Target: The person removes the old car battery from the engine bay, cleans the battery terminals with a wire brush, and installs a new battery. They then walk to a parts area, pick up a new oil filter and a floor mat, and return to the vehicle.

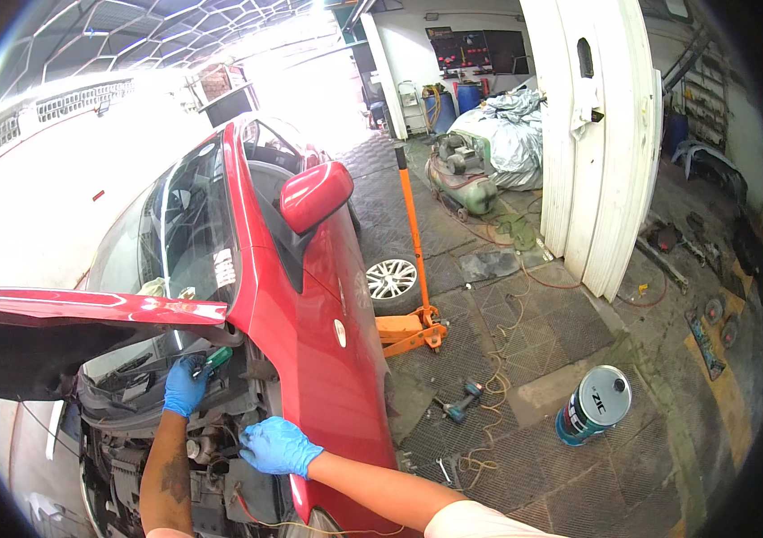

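While the red car [309,305] stands with its hood [85,307] raised, the person leans over the engine bay [211,448] from the fender side. The left hand [186,386], in a blue glove, has its fingers wrapped tight around a green-handled tool [216,358], held up at about 12 o'clock of the bay, just under the hood's rear edge near the windshield [175,233]. The right hand [279,446], also gloved, rests at roughly 3 o'clock of the bay against the fender's inner lip, fingers curled loosely; whether they pinch anything cannot be told. The step looks like working a fastener deep at the back of the bay, so the next move likely calls for a steady, short stroke. Room is tight: hood above, fender edge to the right, hoses below. At 3 o'clock of the car, the floor holds an orange jack [410,327], a cordless drill [460,403] and a metal can [593,405].
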Action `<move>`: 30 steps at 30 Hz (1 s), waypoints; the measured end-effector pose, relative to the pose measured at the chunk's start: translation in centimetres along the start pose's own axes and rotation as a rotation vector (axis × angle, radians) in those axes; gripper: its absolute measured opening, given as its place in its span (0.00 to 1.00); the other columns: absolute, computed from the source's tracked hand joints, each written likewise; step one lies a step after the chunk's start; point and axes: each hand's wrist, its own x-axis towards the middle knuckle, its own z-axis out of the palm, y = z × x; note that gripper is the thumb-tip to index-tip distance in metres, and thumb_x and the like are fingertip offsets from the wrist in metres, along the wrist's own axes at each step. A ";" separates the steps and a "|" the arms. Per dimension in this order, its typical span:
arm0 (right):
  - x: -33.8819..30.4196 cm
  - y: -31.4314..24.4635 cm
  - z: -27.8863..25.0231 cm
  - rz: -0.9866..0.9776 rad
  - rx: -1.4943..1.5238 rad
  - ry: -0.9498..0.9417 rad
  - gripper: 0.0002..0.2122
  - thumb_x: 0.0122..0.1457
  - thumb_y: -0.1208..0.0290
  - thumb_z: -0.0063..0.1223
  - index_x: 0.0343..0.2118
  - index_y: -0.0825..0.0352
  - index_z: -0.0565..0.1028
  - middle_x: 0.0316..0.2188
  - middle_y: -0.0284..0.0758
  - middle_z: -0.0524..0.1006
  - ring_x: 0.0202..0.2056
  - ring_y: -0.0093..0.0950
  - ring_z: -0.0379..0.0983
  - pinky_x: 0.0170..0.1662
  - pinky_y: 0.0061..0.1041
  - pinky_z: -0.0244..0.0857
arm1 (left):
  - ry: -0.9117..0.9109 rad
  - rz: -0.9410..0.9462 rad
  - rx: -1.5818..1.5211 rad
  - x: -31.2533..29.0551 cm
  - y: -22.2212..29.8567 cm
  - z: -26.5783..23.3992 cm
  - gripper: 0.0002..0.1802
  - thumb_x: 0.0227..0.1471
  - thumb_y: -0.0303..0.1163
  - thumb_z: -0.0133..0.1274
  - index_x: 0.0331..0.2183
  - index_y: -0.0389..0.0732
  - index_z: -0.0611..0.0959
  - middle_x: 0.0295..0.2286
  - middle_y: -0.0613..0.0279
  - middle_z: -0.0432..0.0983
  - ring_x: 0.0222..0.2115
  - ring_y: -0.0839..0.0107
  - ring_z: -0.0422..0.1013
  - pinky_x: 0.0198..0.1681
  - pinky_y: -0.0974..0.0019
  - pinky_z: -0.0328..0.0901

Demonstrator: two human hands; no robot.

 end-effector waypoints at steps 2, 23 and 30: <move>0.0 0.3 -0.4 0.015 -0.004 -0.015 0.15 0.57 0.57 0.57 0.29 0.67 0.79 0.28 0.44 0.80 0.32 0.46 0.79 0.38 0.44 0.74 | 0.019 0.016 -0.004 0.7 1.8 0.5 0.19 0.48 0.32 0.65 0.43 0.37 0.86 0.43 0.45 0.81 0.45 0.47 0.76 0.50 0.52 0.71; 1.4 -0.2 -2.1 0.167 -0.115 -0.143 0.14 0.61 0.59 0.57 0.42 0.63 0.84 0.39 0.44 0.84 0.42 0.43 0.82 0.48 0.37 0.73 | 0.343 -0.529 0.346 -41.4 11.2 -19.0 0.31 0.54 0.39 0.63 0.56 0.36 0.77 0.58 0.43 0.70 0.58 0.44 0.67 0.61 0.50 0.63; 1.3 2.8 -3.4 0.263 0.380 -0.068 0.14 0.66 0.70 0.55 0.50 0.73 0.80 0.46 0.40 0.83 0.48 0.29 0.77 0.55 0.29 0.68 | 1.080 -1.898 0.272 -97.4 42.0 -5.9 0.14 0.63 0.36 0.54 0.35 0.33 0.80 0.31 0.61 0.76 0.31 0.73 0.67 0.35 0.60 0.66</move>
